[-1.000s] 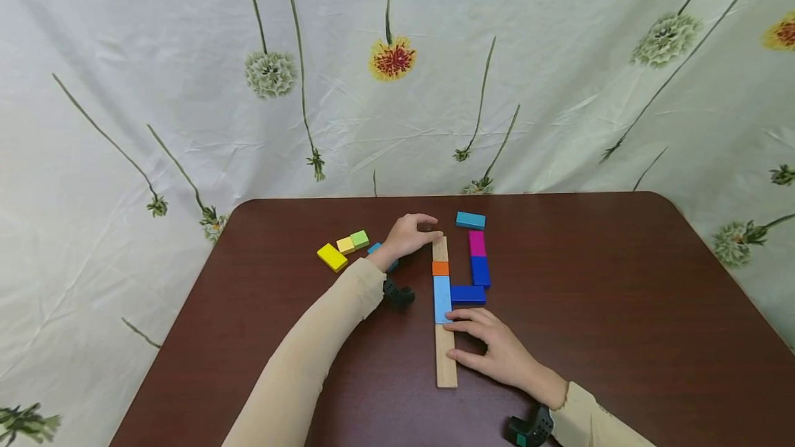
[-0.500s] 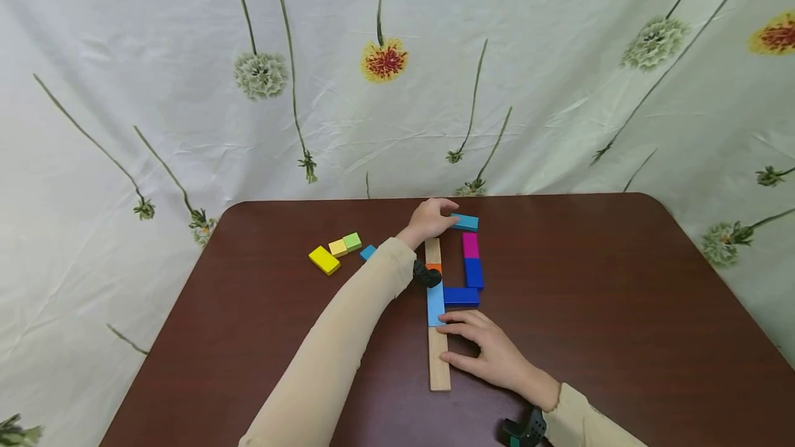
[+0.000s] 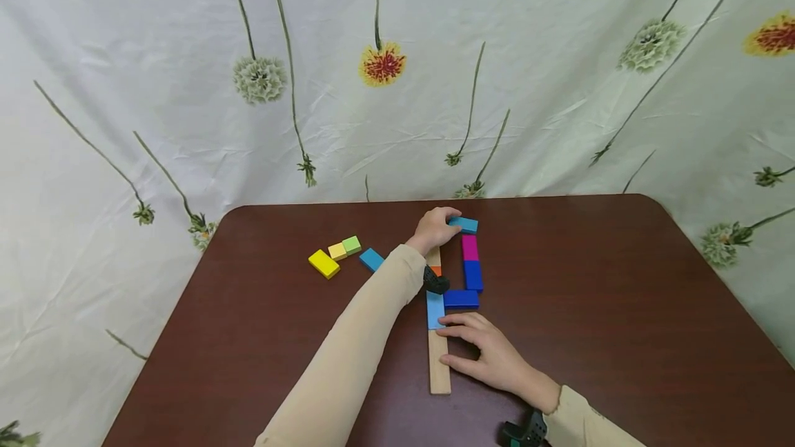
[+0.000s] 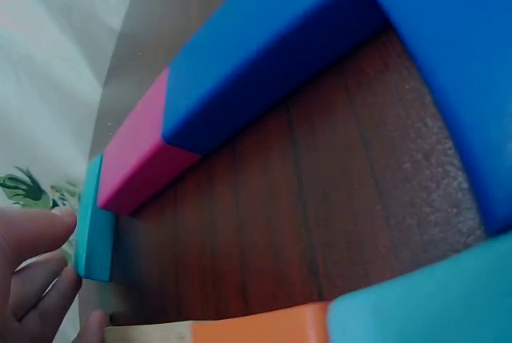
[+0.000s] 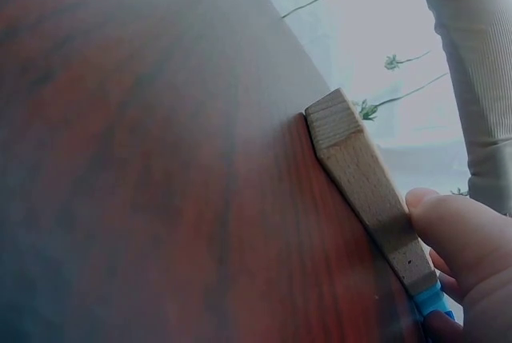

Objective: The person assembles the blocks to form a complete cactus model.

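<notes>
We see a teal block point(image 3: 467, 225) at the far end of the layout on the table point(image 3: 621, 330), lying crosswise beyond a magenta block point(image 3: 470, 247). The left hand point(image 3: 435, 227) reaches to its left end: the fingertips meet that end, and the rest of the block extends rightward, outside the grip. Whether this grip pinches the block or merely touches it, we cannot tell.

Toward the person, the magenta block adjoins a dark-blue block point(image 3: 473, 275), and a second dark-blue block point(image 3: 462, 299) runs across to the long column on the left. In that column we note, from far to near, a plain wooden block point(image 3: 437, 256), an orange block point(image 3: 437, 271), a light-blue block point(image 3: 436, 310) and a longer wooden block point(image 3: 439, 362); the left wrist's black device point(image 3: 437, 282) partly hides it.

The right hand point(image 3: 487, 352) has a released grip, its fingers spread and resting lightly at the joint of the light-blue and longer wooden blocks, thumb against the latter.

Farther left we find loose blue point(image 3: 372, 259), yellow, cream and green blocks.
</notes>
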Demonstrator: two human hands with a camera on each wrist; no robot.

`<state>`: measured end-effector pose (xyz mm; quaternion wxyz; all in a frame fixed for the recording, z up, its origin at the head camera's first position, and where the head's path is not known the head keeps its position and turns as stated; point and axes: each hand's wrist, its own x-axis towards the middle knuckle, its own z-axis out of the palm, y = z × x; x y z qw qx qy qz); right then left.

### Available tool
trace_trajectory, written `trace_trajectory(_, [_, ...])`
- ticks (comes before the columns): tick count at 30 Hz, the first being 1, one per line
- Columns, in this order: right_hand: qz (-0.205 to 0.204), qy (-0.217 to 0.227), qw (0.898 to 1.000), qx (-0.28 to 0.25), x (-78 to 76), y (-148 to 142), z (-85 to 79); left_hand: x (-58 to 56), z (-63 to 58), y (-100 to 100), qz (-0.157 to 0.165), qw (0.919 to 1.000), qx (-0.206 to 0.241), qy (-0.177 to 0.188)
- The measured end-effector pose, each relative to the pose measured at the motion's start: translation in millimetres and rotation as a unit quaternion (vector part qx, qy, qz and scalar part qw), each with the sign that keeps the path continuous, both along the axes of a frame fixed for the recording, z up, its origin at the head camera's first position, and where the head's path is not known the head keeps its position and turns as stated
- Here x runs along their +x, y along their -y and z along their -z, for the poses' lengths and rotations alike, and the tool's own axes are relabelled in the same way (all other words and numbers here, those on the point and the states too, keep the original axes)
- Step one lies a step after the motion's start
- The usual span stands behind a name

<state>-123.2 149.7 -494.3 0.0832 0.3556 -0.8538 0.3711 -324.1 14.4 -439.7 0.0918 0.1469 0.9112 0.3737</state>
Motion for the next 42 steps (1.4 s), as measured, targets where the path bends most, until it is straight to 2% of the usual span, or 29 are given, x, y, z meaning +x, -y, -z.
trace_trajectory(5, [-0.003, 0.001, 1.0, 0.003, 0.5, 1.0, -0.4, 1.2, 6.7, 1.2, -0.019, 0.9996, -0.007, -0.018])
trace_trajectory(11, [-0.002, 0.024, 1.0, 0.003, 0.2, 1.5, -2.6, 0.6, 10.7, 4.7, -0.036, 0.9989, 0.004, -0.031])
trace_trajectory(20, [-0.006, 0.011, 1.0, -0.001, -0.2, 2.7, -1.4, 2.1, 12.3, 11.4, -0.054, 0.9978, 0.015, -0.036])
trace_trajectory(26, [-0.003, 0.022, 1.0, -0.002, 0.3, 2.5, -2.5, 2.1, 10.6, 17.2, -0.086, 0.9958, 0.017, -0.028])
trace_trajectory(30, [-0.002, 0.013, 1.0, -0.004, 0.3, 2.5, -2.5, 2.6, 13.4, 19.7, -0.113, 0.993, 0.026, -0.023])
trace_trajectory(36, [-0.001, 0.008, 1.0, -0.003, 0.7, 1.8, -1.9, 7.2, 19.1, 20.9, -0.158, 0.9856, 0.046, -0.04])
trace_trajectory(42, [0.001, 0.004, 1.0, -0.007, 1.7, 0.9, -1.9, 12.4, 20.1, 20.5, -0.189, 0.9788, 0.071, -0.032])
